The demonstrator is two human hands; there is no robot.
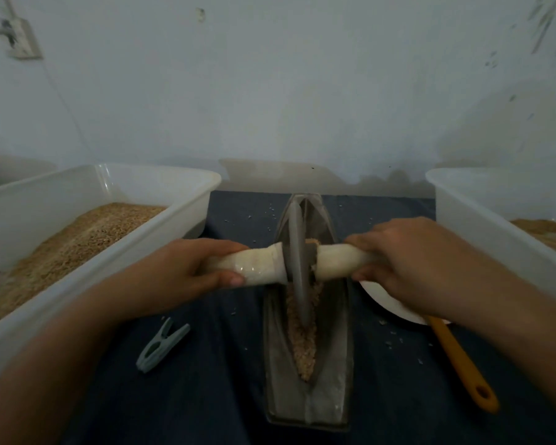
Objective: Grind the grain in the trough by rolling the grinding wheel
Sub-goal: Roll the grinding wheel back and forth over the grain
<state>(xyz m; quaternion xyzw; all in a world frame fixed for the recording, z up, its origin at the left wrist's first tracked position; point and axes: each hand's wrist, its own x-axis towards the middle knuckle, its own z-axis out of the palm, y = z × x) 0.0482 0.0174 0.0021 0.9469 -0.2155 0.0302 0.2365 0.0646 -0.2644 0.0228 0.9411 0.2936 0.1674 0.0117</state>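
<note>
A long, boat-shaped metal trough (334,374) lies lengthwise on the dark cloth in front of me. Crushed tan grain (304,351) fills its narrow groove. A grey metal grinding wheel (297,252) stands upright in the groove near the trough's middle, with a pale wooden handle (254,263) sticking out on both sides. My left hand (187,268) grips the left end of the handle. My right hand (408,258) grips the right end.
A white plastic tub (161,187) with whole grain stands at the left, another white tub (463,200) at the right. A grey-green clothes peg (161,346) lies left of the trough. A white plate (389,303) and an orange-handled utensil (459,361) lie at the right.
</note>
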